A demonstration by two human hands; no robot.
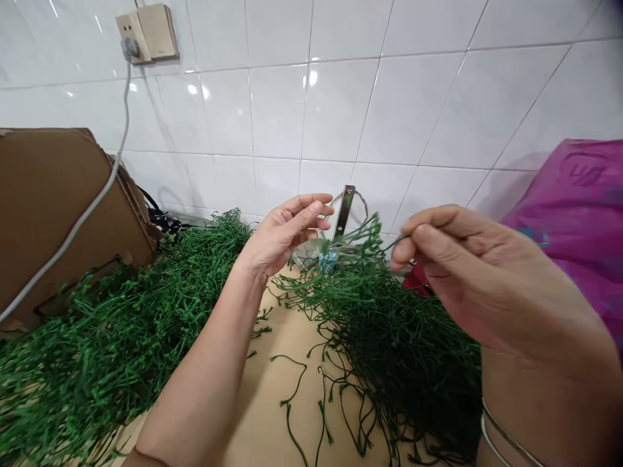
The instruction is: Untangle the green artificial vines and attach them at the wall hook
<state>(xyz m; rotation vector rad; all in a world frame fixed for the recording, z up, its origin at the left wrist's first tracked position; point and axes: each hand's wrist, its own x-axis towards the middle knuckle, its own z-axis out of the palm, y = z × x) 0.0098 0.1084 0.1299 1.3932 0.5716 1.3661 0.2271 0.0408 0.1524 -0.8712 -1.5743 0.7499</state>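
Observation:
My right hand (467, 266) pinches the end of a thin green cord (392, 245) between thumb and fingertips, above a dark heap of the same cords. Across from it, my left hand (287, 233) is held up with its fingers loosely bent and apart, and nothing shows between them. Below both hands lies the right heap of green cords (389, 324), many with small frayed or branched ends. An upright metal strip (345, 211) with holes stands between the hands, near a wire loop. Something blue and patterned (328, 261) is wrapped near its base.
A larger pile of green cords (160, 318) covers the left of the tan surface (272, 402). Behind it stands a cardboard box (53, 207), with a white cable (104, 185) running to a wall socket (134, 35). A magenta bag (574, 201) is at right, against white tiles.

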